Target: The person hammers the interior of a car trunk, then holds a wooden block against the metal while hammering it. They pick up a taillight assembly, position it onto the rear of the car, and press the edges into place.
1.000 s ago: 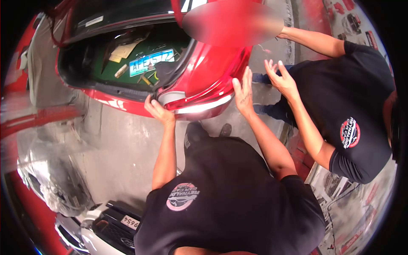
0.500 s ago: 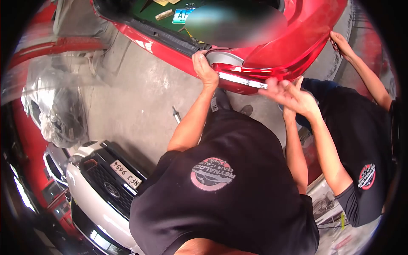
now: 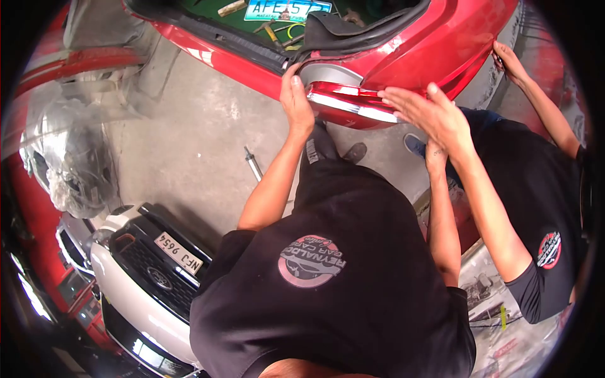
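My left hand (image 3: 296, 107) is at the left end of the red tail light (image 3: 353, 108), its fingers closed against that end beside the grey body recess (image 3: 331, 74). My right hand (image 3: 435, 155) is mostly hidden behind a co-worker's hand (image 3: 435, 116); only its wrist and heel show, near the light's right end. The co-worker's hand has its fingers stretched out over the right end of the light. The light sits at the rear corner of the red car (image 3: 403, 60).
The co-worker's other hand (image 3: 512, 63) touches the car's side. Tools and a licence plate (image 3: 287, 9) lie in the trunk. A metal tool (image 3: 253, 164) is on the floor. A white bumper with a grille (image 3: 148, 309) stands lower left, a plastic-wrapped object (image 3: 72, 157) at the left.
The co-worker's hand has moved up and now lies flatter over the light. My left hand has moved slightly down and left with the shifting view. More of the trunk contents shows.
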